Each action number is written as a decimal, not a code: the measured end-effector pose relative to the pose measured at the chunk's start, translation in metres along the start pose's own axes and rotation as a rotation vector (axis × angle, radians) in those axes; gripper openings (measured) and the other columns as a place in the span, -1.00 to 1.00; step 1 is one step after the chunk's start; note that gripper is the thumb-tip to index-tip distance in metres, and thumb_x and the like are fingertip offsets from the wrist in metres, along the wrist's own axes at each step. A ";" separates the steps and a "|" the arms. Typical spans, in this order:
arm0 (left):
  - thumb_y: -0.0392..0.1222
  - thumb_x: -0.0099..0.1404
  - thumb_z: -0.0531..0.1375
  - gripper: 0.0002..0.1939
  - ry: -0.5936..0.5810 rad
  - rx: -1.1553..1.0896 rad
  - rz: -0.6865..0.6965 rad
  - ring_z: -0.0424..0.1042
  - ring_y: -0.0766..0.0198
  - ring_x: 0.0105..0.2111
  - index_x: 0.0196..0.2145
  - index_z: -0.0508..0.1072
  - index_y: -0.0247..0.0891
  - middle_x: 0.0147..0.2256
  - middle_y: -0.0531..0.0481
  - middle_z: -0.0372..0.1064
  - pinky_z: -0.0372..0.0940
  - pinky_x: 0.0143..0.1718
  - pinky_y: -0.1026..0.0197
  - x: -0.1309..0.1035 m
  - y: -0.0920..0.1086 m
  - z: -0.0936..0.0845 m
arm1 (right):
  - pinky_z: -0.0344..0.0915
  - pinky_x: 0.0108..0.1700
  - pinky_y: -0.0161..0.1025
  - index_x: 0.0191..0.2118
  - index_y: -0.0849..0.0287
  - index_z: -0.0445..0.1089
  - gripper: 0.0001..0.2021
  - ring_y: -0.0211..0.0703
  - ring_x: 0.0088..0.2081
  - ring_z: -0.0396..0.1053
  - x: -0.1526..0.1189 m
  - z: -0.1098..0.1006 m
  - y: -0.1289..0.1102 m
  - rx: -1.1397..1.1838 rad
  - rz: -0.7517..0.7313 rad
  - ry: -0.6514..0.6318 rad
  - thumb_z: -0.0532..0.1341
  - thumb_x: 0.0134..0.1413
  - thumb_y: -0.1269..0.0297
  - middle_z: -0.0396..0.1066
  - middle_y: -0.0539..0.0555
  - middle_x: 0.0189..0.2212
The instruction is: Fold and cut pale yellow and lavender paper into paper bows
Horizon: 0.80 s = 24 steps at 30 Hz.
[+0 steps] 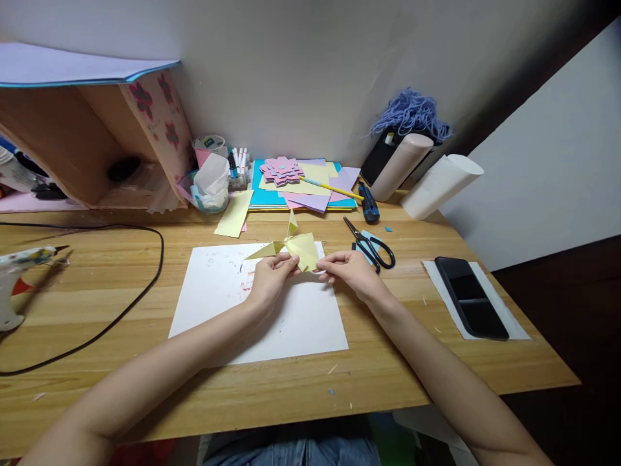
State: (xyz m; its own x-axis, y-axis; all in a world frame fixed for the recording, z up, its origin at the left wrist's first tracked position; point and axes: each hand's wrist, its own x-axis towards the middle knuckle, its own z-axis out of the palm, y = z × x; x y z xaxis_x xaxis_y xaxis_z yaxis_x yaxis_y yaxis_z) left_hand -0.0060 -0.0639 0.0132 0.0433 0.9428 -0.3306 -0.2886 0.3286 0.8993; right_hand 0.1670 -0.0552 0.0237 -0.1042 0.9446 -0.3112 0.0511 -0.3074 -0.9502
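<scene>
Between my two hands is a folded yellow paper piece (303, 248) with several pointed flaps, raised over a white sheet of paper (218, 310). The thumb and fingers of my left hand (275, 275) pinch its lower left part. At its lower right corner, my right hand (347, 268) grips the edge between thumb and forefinger. Faint coloured marks show on the sheet beneath. Black-handled scissors (371, 246) lie just beyond my right hand, over a small blue paper scrap.
A glue gun (24, 262) and black cable (160, 259) lie left. Behind are coloured papers (257, 188) with a pink paper flower (281, 170), a pencil (334, 188) and a blue cutter (369, 204). A phone (468, 294) rests right. A box (165, 129) stands back left.
</scene>
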 end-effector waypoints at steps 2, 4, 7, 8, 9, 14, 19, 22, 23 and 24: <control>-0.07 -0.09 0.36 -0.68 0.000 -0.014 -0.008 0.43 0.33 -0.43 -0.43 0.51 -0.38 -0.45 -0.05 0.48 0.32 -0.16 0.21 0.000 0.001 0.001 | 0.34 -0.56 -0.48 -0.52 0.30 0.49 -0.79 -0.30 -0.55 0.44 0.000 -0.001 0.000 0.003 0.017 0.000 0.42 -0.33 0.27 0.49 0.09 -0.57; -0.08 -0.09 0.37 -0.67 0.001 -0.026 -0.014 0.43 0.31 -0.42 -0.41 0.52 -0.39 -0.44 -0.07 0.49 0.33 -0.16 0.20 -0.001 0.002 0.002 | 0.36 -0.53 -0.49 -0.51 0.30 0.49 -0.79 -0.31 -0.55 0.45 0.000 -0.001 0.000 0.014 0.035 -0.001 0.41 -0.31 0.27 0.49 0.09 -0.56; -0.08 -0.09 0.36 -0.67 -0.002 -0.032 -0.007 0.44 0.28 -0.38 -0.41 0.52 -0.39 -0.43 -0.09 0.49 0.34 -0.17 0.21 -0.001 0.004 0.003 | 0.39 -0.52 -0.49 -0.51 0.30 0.49 -0.79 -0.31 -0.56 0.45 0.000 -0.001 -0.001 0.030 0.046 -0.005 0.41 -0.30 0.26 0.49 0.09 -0.56; -0.07 -0.08 0.36 -0.67 -0.004 -0.032 -0.004 0.44 0.27 -0.37 -0.41 0.53 -0.39 -0.42 -0.09 0.49 0.34 -0.17 0.21 -0.001 0.004 0.003 | 0.39 -0.52 -0.48 -0.51 0.30 0.48 -0.78 -0.31 -0.56 0.45 0.000 -0.001 -0.001 0.033 0.043 -0.009 0.41 -0.30 0.25 0.49 0.08 -0.57; -0.07 -0.08 0.36 -0.67 -0.003 -0.029 0.000 0.44 0.28 -0.36 -0.41 0.53 -0.39 -0.42 -0.09 0.49 0.34 -0.18 0.22 -0.001 0.004 0.003 | 0.40 -0.52 -0.48 -0.50 0.30 0.48 -0.78 -0.31 -0.56 0.45 -0.001 0.000 -0.002 0.036 0.038 -0.010 0.41 -0.30 0.25 0.49 0.08 -0.57; -0.08 -0.08 0.36 -0.68 0.052 -0.040 -0.006 0.43 0.34 -0.44 -0.43 0.51 -0.40 -0.46 -0.06 0.48 0.34 -0.20 0.25 -0.001 0.002 0.001 | 0.41 -0.50 -0.47 -0.47 0.30 0.45 -0.77 -0.29 -0.55 0.46 -0.004 0.003 -0.004 0.040 0.029 -0.010 0.41 -0.28 0.26 0.50 0.07 -0.56; -0.12 -0.08 0.37 -0.68 0.077 -0.063 -0.024 0.44 0.33 -0.44 -0.41 0.50 -0.43 -0.45 -0.09 0.49 0.35 -0.20 0.23 0.001 0.000 0.001 | 0.43 -0.44 -0.45 -0.44 0.31 0.44 -0.79 -0.27 -0.51 0.49 -0.009 0.006 -0.008 0.020 0.048 0.018 0.40 -0.26 0.33 0.52 0.11 -0.52; -0.13 -0.08 0.37 -0.69 0.099 -0.050 -0.029 0.44 0.34 -0.46 -0.42 0.49 -0.43 -0.44 -0.10 0.49 0.34 -0.21 0.23 0.000 0.001 0.002 | 0.43 -0.40 -0.44 -0.41 0.31 0.45 -0.79 -0.27 -0.50 0.49 -0.010 0.006 -0.010 0.038 0.063 0.021 0.39 -0.25 0.35 0.53 0.11 -0.50; -0.13 -0.08 0.37 -0.69 0.104 -0.044 -0.029 0.44 0.34 -0.47 -0.42 0.49 -0.43 -0.45 -0.10 0.48 0.34 -0.22 0.23 0.000 0.002 0.002 | 0.43 -0.39 -0.43 -0.40 0.31 0.45 -0.78 -0.28 -0.50 0.49 -0.010 0.007 -0.010 0.050 0.066 0.018 0.40 -0.26 0.35 0.53 0.11 -0.49; -0.13 -0.08 0.37 -0.70 0.104 -0.039 -0.024 0.43 0.35 -0.48 -0.43 0.49 -0.43 -0.46 -0.09 0.48 0.34 -0.22 0.24 -0.001 0.002 0.002 | 0.43 -0.38 -0.43 -0.39 0.30 0.45 -0.77 -0.28 -0.50 0.48 -0.009 0.007 -0.009 0.061 0.065 0.016 0.40 -0.27 0.34 0.53 0.10 -0.48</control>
State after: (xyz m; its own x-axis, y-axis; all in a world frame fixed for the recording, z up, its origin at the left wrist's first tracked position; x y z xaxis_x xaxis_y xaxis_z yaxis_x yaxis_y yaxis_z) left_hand -0.0046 -0.0639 0.0161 -0.0487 0.9230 -0.3817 -0.3260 0.3466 0.8795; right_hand 0.1604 -0.0620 0.0353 -0.0869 0.9241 -0.3720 -0.0033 -0.3737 -0.9275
